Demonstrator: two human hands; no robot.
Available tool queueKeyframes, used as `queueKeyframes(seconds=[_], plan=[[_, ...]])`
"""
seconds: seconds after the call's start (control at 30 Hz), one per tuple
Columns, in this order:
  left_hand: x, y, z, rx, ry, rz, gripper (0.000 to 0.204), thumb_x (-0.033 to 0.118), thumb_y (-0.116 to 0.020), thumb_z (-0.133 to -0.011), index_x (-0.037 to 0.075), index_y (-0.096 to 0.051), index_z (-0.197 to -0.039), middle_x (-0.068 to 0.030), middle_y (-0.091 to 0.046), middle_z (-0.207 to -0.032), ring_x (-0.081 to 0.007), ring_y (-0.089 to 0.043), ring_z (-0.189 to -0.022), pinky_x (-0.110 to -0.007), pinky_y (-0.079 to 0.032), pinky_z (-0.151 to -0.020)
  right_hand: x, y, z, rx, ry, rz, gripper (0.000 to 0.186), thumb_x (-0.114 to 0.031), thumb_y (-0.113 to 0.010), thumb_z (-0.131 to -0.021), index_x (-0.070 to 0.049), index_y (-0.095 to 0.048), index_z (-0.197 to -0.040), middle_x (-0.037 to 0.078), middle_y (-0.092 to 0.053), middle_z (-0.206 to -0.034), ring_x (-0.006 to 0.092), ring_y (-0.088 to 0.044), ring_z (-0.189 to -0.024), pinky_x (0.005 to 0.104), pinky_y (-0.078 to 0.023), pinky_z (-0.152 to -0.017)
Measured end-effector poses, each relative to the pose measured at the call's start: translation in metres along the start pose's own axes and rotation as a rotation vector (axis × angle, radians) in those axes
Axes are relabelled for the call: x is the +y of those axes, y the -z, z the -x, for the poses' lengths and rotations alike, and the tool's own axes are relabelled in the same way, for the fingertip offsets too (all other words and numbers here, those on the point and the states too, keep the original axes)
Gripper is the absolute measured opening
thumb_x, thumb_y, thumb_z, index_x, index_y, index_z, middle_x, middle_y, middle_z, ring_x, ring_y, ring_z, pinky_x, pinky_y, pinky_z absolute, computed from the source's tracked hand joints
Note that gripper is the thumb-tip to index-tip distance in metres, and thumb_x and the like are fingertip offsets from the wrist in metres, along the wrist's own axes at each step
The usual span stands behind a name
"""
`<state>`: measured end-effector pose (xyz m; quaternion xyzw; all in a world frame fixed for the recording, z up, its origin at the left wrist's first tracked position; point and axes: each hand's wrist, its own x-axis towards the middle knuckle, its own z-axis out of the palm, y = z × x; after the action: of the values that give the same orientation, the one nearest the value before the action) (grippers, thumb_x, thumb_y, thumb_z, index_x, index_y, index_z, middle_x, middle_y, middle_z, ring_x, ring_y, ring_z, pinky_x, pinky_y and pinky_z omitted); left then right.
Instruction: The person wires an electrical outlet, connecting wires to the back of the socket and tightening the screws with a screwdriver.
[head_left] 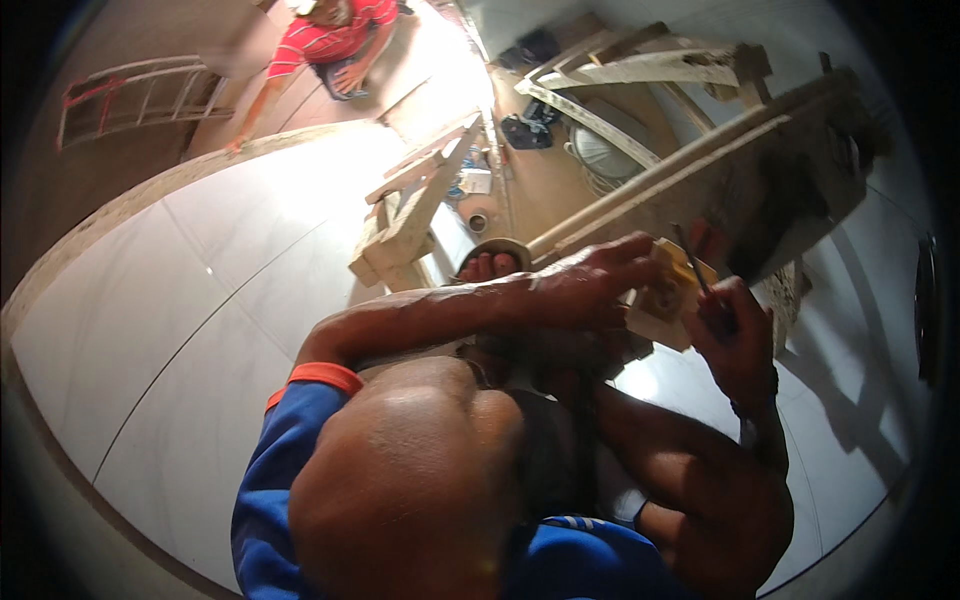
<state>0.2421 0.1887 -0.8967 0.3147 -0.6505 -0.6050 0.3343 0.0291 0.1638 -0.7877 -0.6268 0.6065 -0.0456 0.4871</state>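
My left hand [600,285] reaches across from the left, its fingers closed around the edge of a pale, boxy piece [660,318] with a yellow part on top. Between my two hands, this piece sits above the floor in front of my knees; its exact kind is unclear. In my right hand [735,325] is a thin dark rod-shaped tool [690,258], gripped by its dark handle and pointing up and away from me. The tool's shaft crosses over the yellow part; whether they touch, I cannot tell.
A long wooden beam structure [690,165] slants across the far right, and a rough wooden stand [410,220] is left of centre. A cup [477,220] stands near my foot [490,265]. Another person [335,45] in a red striped shirt is at the far left, near a ladder [145,95].
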Motion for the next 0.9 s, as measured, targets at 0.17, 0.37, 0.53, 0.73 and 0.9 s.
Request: queueKeyframes(seconds=[0.17,0.37,0.53,0.73,0.9], plan=[[0.003,0.0,0.001,0.11,-0.057,0.03,0.051,0.005,-0.078,-0.065,0.009,-0.057,-0.112,-0.0146,-0.053,-0.11,-0.0377,-0.058,-0.102,-0.042,-0.051,-0.081,0.006,0.005,-0.006,-0.089,-0.012,0.005,0.023,-0.006,-0.074,-0.077,-0.004,-0.051,-0.077,-0.004,-0.049,-0.063,0.0025,-0.042,-0.06,0.0221,-0.039,-0.054],[-0.012,-0.006,0.0,0.05,-0.031,0.071,0.047,0.007,-0.078,-0.067,0.009,-0.057,-0.109,-0.0135,-0.052,-0.112,-0.0366,-0.057,-0.105,-0.041,-0.049,-0.085,0.004,0.008,-0.008,-0.13,-0.027,0.005,0.022,-0.009,-0.074,-0.077,-0.002,-0.054,-0.076,-0.003,-0.048,-0.062,0.0035,-0.041,-0.06,0.0232,-0.039,-0.055],[-0.011,-0.003,0.001,0.021,-0.019,0.083,0.045,0.008,-0.076,-0.069,0.009,-0.058,-0.11,-0.0156,-0.051,-0.116,-0.0371,-0.056,-0.108,-0.04,-0.049,-0.087,0.006,0.008,-0.011,-0.098,0.032,0.059,0.02,-0.013,-0.074,-0.076,0.0,-0.062,-0.084,0.011,-0.064,-0.072,0.0148,-0.062,-0.061,0.0294,-0.049,-0.058],[-0.015,-0.006,0.006,0.034,-0.048,0.012,0.045,0.007,-0.074,-0.07,0.009,-0.058,-0.112,-0.0175,-0.05,-0.121,-0.0374,-0.055,-0.11,-0.041,-0.048,-0.089,0.011,0.005,-0.016,-0.077,0.127,0.116,0.022,-0.014,-0.076,-0.076,0.0,-0.058,-0.078,0.003,-0.053,-0.066,0.0073,-0.044,-0.061,0.0268,-0.04,-0.056],[-0.004,-0.006,0.004,0.037,-0.005,0.001,0.046,0.007,-0.073,-0.07,0.009,-0.058,-0.113,-0.0178,-0.053,-0.12,-0.0368,-0.055,-0.112,-0.043,-0.046,-0.093,0.009,0.012,-0.016,-0.132,0.081,0.109,0.021,-0.014,-0.073,-0.078,0.002,-0.059,-0.076,0.01,-0.057,-0.066,0.0144,-0.052,-0.057,0.0307,-0.043,-0.054]])
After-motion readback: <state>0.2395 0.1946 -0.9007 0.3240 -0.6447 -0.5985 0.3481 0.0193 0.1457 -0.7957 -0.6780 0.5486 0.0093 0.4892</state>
